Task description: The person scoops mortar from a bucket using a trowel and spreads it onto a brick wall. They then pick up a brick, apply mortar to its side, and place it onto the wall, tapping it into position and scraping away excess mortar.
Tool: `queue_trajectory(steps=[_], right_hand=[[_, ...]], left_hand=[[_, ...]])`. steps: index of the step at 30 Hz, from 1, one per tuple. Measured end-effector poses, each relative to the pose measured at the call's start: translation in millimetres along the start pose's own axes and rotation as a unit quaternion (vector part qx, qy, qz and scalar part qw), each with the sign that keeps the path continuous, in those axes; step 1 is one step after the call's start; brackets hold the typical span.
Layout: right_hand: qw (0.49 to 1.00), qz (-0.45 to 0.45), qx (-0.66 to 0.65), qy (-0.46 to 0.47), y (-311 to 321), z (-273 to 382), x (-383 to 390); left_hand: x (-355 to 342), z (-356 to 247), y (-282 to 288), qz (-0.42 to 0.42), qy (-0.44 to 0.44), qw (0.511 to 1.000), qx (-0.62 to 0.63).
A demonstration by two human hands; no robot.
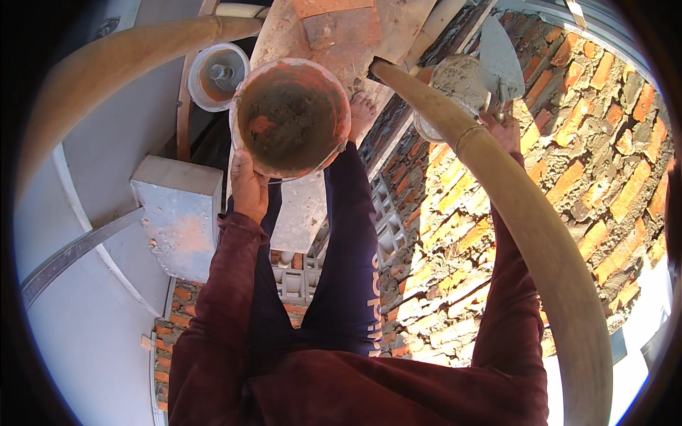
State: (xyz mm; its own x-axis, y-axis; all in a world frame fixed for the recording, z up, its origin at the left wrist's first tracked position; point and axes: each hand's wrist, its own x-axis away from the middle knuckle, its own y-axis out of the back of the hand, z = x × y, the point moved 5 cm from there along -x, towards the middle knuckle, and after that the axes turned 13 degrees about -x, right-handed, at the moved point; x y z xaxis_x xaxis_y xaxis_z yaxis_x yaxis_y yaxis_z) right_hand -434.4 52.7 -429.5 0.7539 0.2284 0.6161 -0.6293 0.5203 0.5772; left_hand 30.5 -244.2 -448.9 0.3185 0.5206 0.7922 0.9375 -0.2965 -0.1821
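My left hand (pixel 249 186) grips the near left rim of an orange-stained bucket (pixel 345 117), its thumb on the edge and fingers underneath. Grey mortar (pixel 288 124) with a reddish patch lies in the bucket, which tilts its mouth toward me. On the right, my right hand (pixel 503 131) is closed round the handle of a trowel (pixel 501 60). The trowel's broad blade is coated in grey mortar and points away from me. Beside it a round container (pixel 426 131) holds pale mortar (pixel 458 79), partly hidden by a bamboo pole (pixel 490 160).
A rough brick wall (pixel 568 181) fills the right side. Another bamboo pole (pixel 128 57) crosses the upper left. A small white bucket (pixel 193 82) and a pale block (pixel 181 227) stand left of the wooden planks (pixel 295 220). My bare foot (pixel 362 110) rests on the planks.
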Motion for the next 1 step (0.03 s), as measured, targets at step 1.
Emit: queue_trajectory(steps=[1], right_hand=[[1.000, -0.001, 0.004, -0.008, -3.3, 3.7, 17.2]], left_hand=[[-1.9, 6.0, 19.1, 0.005, 0.020, 1.000, -0.008]])
